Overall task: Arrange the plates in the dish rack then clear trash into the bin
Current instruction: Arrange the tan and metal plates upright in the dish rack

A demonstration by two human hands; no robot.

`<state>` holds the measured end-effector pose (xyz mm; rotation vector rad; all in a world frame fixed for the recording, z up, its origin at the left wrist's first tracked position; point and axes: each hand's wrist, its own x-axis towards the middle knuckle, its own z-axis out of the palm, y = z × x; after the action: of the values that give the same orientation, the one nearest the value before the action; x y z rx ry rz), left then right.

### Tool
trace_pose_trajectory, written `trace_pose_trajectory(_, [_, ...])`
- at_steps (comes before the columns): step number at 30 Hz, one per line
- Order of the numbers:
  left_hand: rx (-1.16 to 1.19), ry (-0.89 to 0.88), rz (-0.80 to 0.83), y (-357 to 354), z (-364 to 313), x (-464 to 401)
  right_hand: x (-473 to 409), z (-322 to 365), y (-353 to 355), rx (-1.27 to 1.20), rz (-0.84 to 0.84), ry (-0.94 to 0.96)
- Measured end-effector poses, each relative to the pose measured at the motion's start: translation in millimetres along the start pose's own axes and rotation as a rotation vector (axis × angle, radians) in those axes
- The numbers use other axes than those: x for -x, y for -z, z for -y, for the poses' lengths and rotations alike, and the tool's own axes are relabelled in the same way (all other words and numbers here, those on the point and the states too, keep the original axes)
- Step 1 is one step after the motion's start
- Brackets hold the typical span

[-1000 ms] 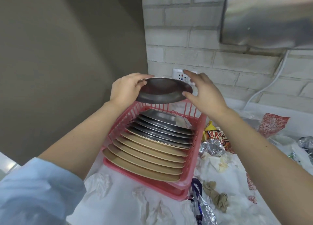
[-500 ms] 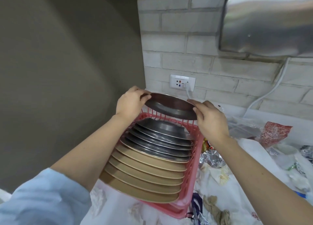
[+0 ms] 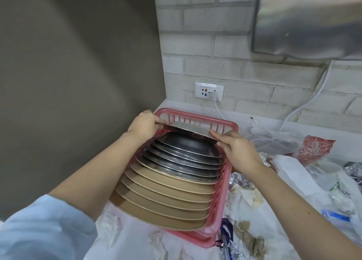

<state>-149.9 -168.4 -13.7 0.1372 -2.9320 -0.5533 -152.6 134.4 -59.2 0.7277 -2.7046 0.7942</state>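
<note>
The steel plate (image 3: 191, 130) is right at the far end of the pink dish rack (image 3: 228, 162), tilted and partly down behind the row, with both hands on it. The left hand (image 3: 145, 125) pinches the left edge of the rim, thumb on top; the right hand (image 3: 238, 150) pinches the right edge, fingers curled round it. So each hand is closed on that one plate, nothing else carried.

To land this well, I'd say keep the plate tilted the same way as its neighbours, guide its bottom edge into the gap behind the last steel plate, and let go only when it rests against the rack's back wall or the plate in front. Steel on steel is slick, so an even release from both sides looks wise, or it may slide sideways. Fingers need to clear the rack's slatted wall on the way out.

Now the rack itself: it's nearly full. Standing on edge, overlapping like tiles, are the tan plates (image 3: 166, 208) at the near end and the steel plates (image 3: 184, 158) behind them, with the held one going in last at the back. The rack sits on the bench (image 3: 197, 108) in the corner.

Over to the right, the trash (image 3: 293, 173) lies loose on the bench: crumpled foil, white plastic, a red wrapper (image 3: 313, 147), brownish scraps. No bin shows in this view, so that half of the job looks untouched.
</note>
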Motion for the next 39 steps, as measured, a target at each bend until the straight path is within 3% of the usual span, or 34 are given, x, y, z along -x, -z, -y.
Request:
trace_pose_trajectory(6, [0.122, 0.072, 0.044, -2, 3, 8, 1, -3, 6, 0.025, 0.241, -0.032])
trace_pose_trajectory(14, [0.178, 0.143, 0.014, -3, 8, 16, 8, 2, 6, 0.154, 0.290, -0.032])
trace_pose_trajectory(16, [0.165, 0.156, 0.035, 0, 9, 19, 13, 5, 4, 0.126, 0.243, -0.032])
trace_pose_trajectory(19, [0.062, 0.179, 0.011, 5, 15, 31, 27, 17, -8, -0.012, 0.021, -0.057])
trace_pose_trajectory(23, [-0.073, 0.181, 0.032, 8, 35, 51, 50, 43, -29, -0.308, -0.197, -0.316])
trace_pose_trajectory(27, [-0.338, 0.188, 0.110, 16, 45, 71, 56, 56, -40, -0.504, -0.220, -0.495])
trace_pose_trajectory(31, [-0.591, 0.134, 0.072, 14, 44, 77, 53, 58, -41, -0.527, -0.238, -0.530])
trace_pose_trajectory(39, [-0.671, 0.101, 0.064, 10, 47, 71, 48, 61, -45, -0.515, -0.257, -0.539])
